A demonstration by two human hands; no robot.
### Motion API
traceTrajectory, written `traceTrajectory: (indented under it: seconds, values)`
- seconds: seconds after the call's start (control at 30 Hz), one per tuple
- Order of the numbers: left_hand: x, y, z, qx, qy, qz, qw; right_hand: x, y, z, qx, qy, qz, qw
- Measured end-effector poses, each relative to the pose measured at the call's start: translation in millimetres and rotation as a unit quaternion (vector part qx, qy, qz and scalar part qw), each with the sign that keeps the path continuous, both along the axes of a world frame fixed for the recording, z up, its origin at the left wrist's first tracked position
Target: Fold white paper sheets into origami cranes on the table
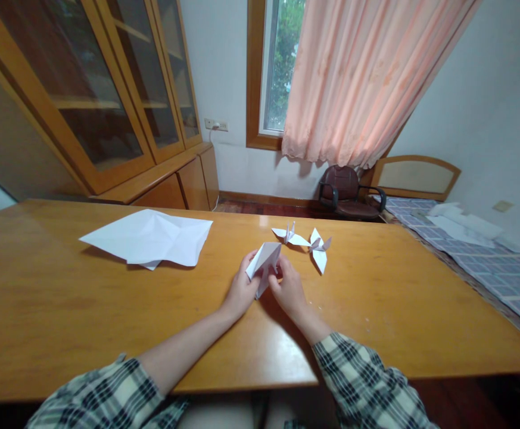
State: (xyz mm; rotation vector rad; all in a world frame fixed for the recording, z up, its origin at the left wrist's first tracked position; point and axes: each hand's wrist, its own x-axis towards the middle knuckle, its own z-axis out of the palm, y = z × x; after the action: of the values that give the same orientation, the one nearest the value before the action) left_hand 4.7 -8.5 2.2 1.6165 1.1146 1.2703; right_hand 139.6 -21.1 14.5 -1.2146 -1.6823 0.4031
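Two checked sleeves come in from the near edge of the wooden worktop. The left hand and right hand meet at its middle, both resting on the wood. Each grip is pinched on the same folded white paper, the left on its left edge and the right on its lower right. The paper stands tilted up between them. Just beyond it lie a crane and a second crane, touching each other. Farther left lies a large creased sheet, well apart from the hands. Past the worktop are a dark chair, a bed on the right, a glazed cabinet on the left, and a pink curtain half across a window.
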Motion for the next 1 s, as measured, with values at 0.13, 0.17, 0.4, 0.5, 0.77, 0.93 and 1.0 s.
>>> traceTrajectory:
  seconds: [0.13, 0.17, 0.4, 0.5, 0.77, 0.93, 1.0]
  values:
    - [2, 0, -6.1, 0.044, 0.023, -0.008, 0.999, -9, 0, 4.1, -0.006, 0.054, -0.037, 0.998]
    - [2, -1, -7.7, 0.062, 0.039, -0.010, 0.997, -11, 1, 4.9, -0.012, 0.073, -0.041, 0.996]
    - [-1, -4, -7.5, 0.155, 0.143, -0.049, 0.976, -12, 8, -1.1, -0.084, 0.286, -0.066, 0.952]
    - [-1, -6, -5.1, 0.172, 0.159, -0.064, 0.970, -11, 12, -4.9, -0.089, 0.315, -0.093, 0.940]
    - [-2, -7, -6.1, 0.200, 0.183, -0.077, 0.960, -17, 16, -12.3, -0.050, 0.387, -0.087, 0.917]
    - [-4, -7, -3.1, 0.219, 0.210, -0.065, 0.951, -19, 19, -24.5, -0.062, 0.344, -0.088, 0.933]
    - [-4, -7, -2.7, 0.219, 0.198, -0.069, 0.953, -16, 22, -26.7, -0.043, 0.289, -0.070, 0.954]
